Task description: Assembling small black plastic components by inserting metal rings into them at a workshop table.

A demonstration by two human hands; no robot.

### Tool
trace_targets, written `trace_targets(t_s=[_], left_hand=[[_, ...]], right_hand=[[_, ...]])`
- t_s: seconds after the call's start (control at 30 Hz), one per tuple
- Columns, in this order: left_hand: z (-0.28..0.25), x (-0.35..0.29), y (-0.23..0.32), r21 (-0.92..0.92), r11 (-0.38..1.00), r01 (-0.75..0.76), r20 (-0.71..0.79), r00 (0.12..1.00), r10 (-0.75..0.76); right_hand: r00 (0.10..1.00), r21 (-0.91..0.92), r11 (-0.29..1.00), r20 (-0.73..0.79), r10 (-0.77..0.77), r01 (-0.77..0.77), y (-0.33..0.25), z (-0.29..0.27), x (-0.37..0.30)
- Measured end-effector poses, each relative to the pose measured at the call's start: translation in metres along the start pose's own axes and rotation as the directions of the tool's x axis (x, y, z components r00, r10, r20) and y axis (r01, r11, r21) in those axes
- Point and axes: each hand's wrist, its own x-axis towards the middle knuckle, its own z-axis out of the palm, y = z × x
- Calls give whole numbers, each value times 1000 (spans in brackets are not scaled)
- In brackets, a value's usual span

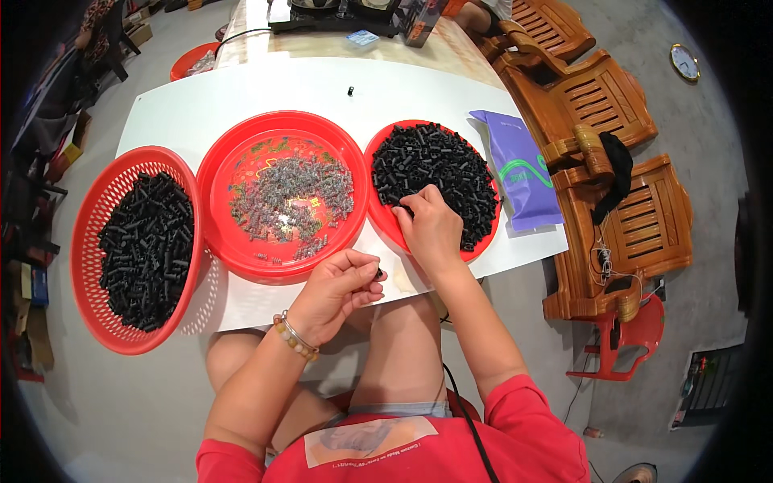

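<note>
My left hand, with a beaded bracelet and a bangle on its wrist, is closed in front of the middle tray. Thumb and fingers pinch a small black plastic part, mostly covered by the fingertips. Over the near left side of the right-hand red tray, my right hand is closed in a pinch among small black cylindrical parts; black shows between its fingertips, its shape hidden. Small metal springs lie heaped in the middle red tray.
At the left, a red perforated basket holds longer black tubes. A single black part lies on the white tabletop. Beside the right tray is a purple packet. Wooden chairs stand to the right.
</note>
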Motion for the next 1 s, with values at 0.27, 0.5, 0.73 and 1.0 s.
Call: trace_targets(t_s=[0.27, 0.5, 0.73, 1.0], left_hand=[[-1, -1, 0, -31, 999, -9, 4, 1000, 9], [2, -5, 3, -119, 989, -82, -7, 997, 82], [-3, -5, 0, -93, 982, -163, 31, 985, 167], [-1, -7, 1, -64, 979, -195, 37, 980, 198]], right_hand=[[997, 344, 937, 57, 45, -62, -8, -20, -5], [990, 685, 728, 96, -98, 5, -42, -61, -53], [997, 575, 816, 16, -79, 56, -54, -56, -60], [998, 513, 857, -42, -42, 58, -64, -58, -65]])
